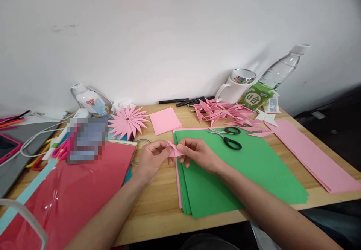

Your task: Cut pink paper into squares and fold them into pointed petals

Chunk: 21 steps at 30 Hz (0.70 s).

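A small folded piece of pink paper is held between my two hands, above the wooden table at the left edge of the green paper. My left hand pinches its left side between thumb and fingers. On its right side, my right hand grips it the same way. Behind my hands lie a stack of square pink paper and a many-pointed pink paper star. A pile of folded pink paper pieces is farther right. Black-handled scissors rest on the stack of green paper.
Long pink paper strips lie at the right. A white mug, a green box and a leaning clear bottle stand by the wall. Red paper in plastic, a white bottle and cables are at the left.
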Tool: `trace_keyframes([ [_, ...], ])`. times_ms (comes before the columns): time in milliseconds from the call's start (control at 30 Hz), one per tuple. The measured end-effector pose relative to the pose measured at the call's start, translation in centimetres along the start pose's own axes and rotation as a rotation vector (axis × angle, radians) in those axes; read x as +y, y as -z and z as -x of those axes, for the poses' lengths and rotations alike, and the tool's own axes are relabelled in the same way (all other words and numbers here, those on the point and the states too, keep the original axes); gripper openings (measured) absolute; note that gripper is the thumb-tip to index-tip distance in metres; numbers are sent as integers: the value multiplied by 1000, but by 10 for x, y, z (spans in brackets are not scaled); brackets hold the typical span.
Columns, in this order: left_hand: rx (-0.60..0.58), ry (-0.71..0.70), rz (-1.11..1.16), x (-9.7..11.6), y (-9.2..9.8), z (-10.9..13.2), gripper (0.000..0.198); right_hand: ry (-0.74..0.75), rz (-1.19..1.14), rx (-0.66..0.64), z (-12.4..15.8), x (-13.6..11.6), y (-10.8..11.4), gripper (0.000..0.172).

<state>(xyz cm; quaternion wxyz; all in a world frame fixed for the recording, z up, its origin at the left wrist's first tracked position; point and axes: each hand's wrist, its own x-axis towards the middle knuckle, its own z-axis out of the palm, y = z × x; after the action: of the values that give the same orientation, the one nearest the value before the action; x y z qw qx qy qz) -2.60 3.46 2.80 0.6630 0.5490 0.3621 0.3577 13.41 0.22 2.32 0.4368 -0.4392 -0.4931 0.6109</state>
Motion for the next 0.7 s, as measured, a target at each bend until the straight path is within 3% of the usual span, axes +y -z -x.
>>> trace_keyframes([
  [133,38,3,-11,-2,0,0,11,-23,-2,67,0,1,1,43],
  [433,111,35,5,-1,0,-1,18,116,-7,147,-2,12,-4,36],
  [533,84,77,-13,-2,1,-2,19,156,-7,137,-1,14,-7,37],
  [700,11,84,-43,-6,1,1,20,90,35,164,-1,13,-7,37],
])
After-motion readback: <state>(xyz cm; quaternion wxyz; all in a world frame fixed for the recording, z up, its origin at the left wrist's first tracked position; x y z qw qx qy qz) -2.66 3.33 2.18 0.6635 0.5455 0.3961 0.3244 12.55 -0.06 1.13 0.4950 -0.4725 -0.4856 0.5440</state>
